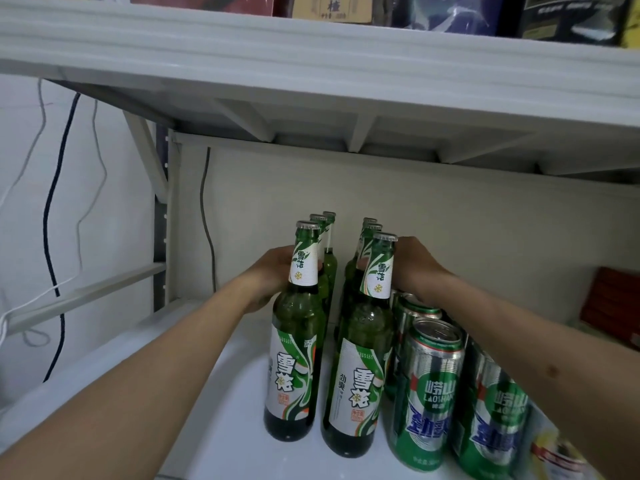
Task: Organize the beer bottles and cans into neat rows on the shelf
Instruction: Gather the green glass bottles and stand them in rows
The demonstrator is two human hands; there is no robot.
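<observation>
Green glass beer bottles stand on the white shelf (221, 427) in two files that run from the front edge back toward the rear panel (450, 237), three bottles in each. The front left bottle (296, 358) and the front right bottle (360, 372) are both upright, long axis vertical, silver caps up, white-and-green labels facing the camera. A narrow gap separates the two files.

The left hand (268, 275) reaches in from the lower left with the forearm stretched along the shelf; it sits at neck height just left of the front left bottle and behind it, palm turned toward the left file. Its fingers go out of sight behind the necks, so I cannot tell whether it grips a bottle or only presses against one. The right hand (414, 268) comes in from the lower right, forearm passing above the cans, and lies against the right side of the right file at neck height. A fingertip shows to the left of the front right bottle's neck, which suggests the fingers wrap a bottle behind it, but the hold itself is hidden.

Just right of the front right bottle stand green and silver Laoshan beer cans (427, 393), upright, tops up, in files of their own running backward under the right forearm.
</observation>
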